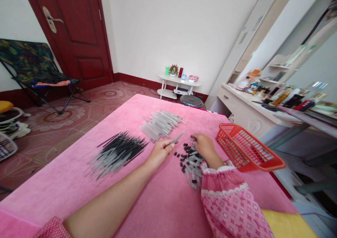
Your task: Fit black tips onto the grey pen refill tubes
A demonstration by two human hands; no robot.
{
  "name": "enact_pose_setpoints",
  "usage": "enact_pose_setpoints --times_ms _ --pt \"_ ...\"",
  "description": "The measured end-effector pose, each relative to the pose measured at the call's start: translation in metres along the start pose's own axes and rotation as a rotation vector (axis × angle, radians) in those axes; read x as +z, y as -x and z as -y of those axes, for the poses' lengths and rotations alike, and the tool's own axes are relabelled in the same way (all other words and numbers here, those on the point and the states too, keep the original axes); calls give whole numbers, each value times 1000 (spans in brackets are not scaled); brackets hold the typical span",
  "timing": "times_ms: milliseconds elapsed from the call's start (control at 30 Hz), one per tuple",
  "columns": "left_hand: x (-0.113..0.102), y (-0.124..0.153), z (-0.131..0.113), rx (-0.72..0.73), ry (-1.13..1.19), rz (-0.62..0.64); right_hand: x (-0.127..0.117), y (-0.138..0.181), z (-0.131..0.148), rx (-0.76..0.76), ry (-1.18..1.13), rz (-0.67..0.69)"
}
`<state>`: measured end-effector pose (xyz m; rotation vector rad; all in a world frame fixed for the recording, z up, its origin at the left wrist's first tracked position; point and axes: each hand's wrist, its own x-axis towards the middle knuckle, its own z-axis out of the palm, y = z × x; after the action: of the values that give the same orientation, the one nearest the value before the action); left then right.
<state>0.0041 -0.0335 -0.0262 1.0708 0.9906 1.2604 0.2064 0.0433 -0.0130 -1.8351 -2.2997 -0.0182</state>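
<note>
Many black-and-grey rods [121, 153] lie loose, L side of desk [158, 203]; pale tubes [162, 124] piled mid, prob. much left, nothing finished distinguishable. L hand [160, 151] pinches 1 slim grey pc. [179, 136]; R hand [204, 146] is at small parts [195, 164], grip can't tell. Then red basket [273, 166]. No legible brands/labels.

A dark-red door [68, 27] adjoins a white wall [163, 27] above patterned reddish tiles [107, 94].

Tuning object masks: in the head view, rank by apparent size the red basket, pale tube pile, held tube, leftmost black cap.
1. Red basket
2. Pale tube pile
3. Held tube, partly hidden by the left hand
4. Leftmost black cap
</note>
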Motion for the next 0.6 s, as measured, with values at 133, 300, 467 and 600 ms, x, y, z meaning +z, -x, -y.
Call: enact_pose_setpoints --times_ms 133,300,467,600 --pt "0 0 1 2 -20 -4 2 -2 0 -41 -114 -57" --pt "0 0 0 -9 -68 -9 4 -9 7 -6 -581 -157" --pt "0 1 -2 -16 -70 -13 -7 -4 24 146 -1180 -167" --pt "0 2 -4 -30 -62 -20 -20 2 36 229 -1492 -103"
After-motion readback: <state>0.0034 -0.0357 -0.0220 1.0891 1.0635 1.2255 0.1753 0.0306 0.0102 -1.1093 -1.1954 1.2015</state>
